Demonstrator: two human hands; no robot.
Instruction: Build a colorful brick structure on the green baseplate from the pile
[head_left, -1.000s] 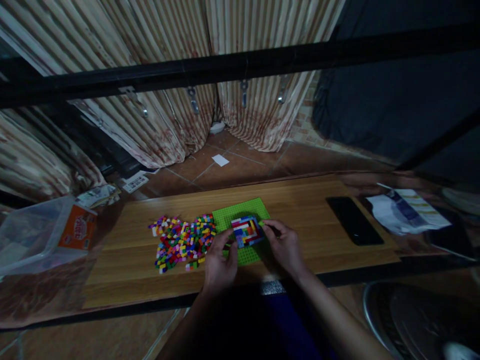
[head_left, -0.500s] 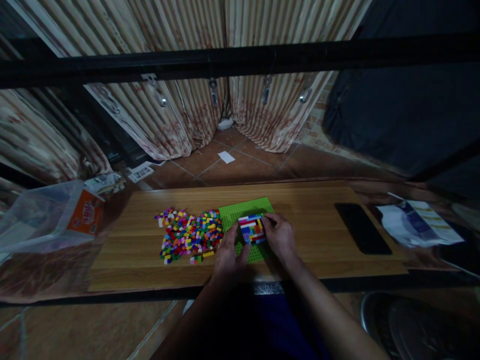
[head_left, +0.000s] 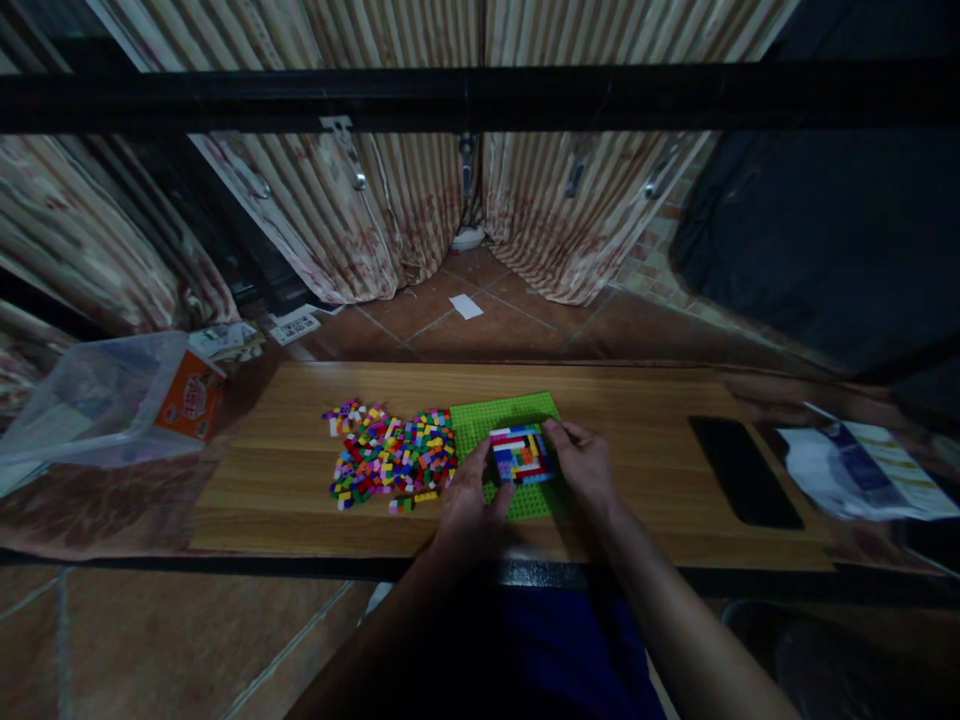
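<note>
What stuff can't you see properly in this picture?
All in the head view:
Whether the right hand pinches anything: too small and dark.
The near left corner of the green baseplate: covered by the left hand.
The lower bricks in the loose pile: hidden under the top ones.
The small print on the orange label: blurred, too small.
The curtain tops: cut off by the picture's top edge.
</note>
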